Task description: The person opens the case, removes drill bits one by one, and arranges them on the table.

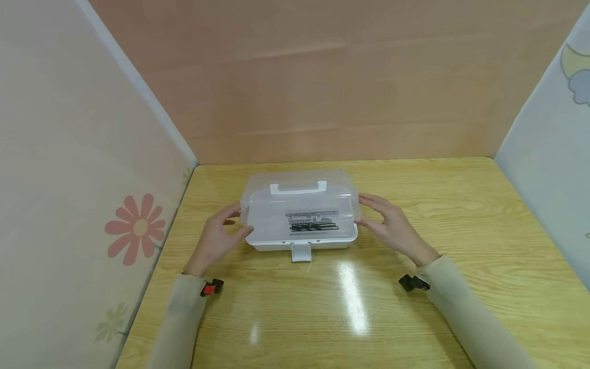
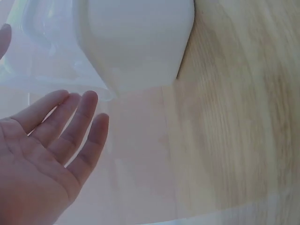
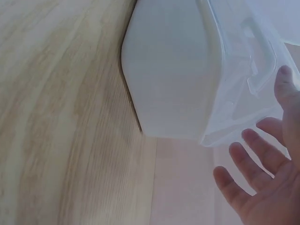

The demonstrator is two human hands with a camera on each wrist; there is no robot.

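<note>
Head view: white plastic box (image 1: 301, 220) with clear hinged lid (image 1: 299, 202) at the middle of the wooden table (image 1: 461, 205), white handle (image 1: 298, 187) on top, front latch (image 1: 301, 252) hanging down unfastened toward the near edge. Dark thin rods (image 1: 313, 224) visible through the lid, inside the box. Left hand (image 1: 216, 238) at the box's left end, right hand (image 1: 392, 225) at its right end; fingers straight, loosely spread, thumbs and fingertips at the lid's edges. Judged step: taking hold of the lid at both ends, likely to lift or seat it. Next move would call for an even grip on both sides so the lid swings without dragging the box.

Left wrist view: open palm of the left hand (image 2: 42, 154), fingers (image 2: 77, 124) extended close together, just beside the box's rounded corner (image 2: 140, 42), seemingly apart from it. Contact unclear from the head view alone.

Right wrist view: right hand (image 3: 267, 187) with fingers (image 3: 255, 147) spread, tips under the lid's clear rim (image 3: 234, 112); lid edge overhanging the base, a detail hidden from above.
</note>
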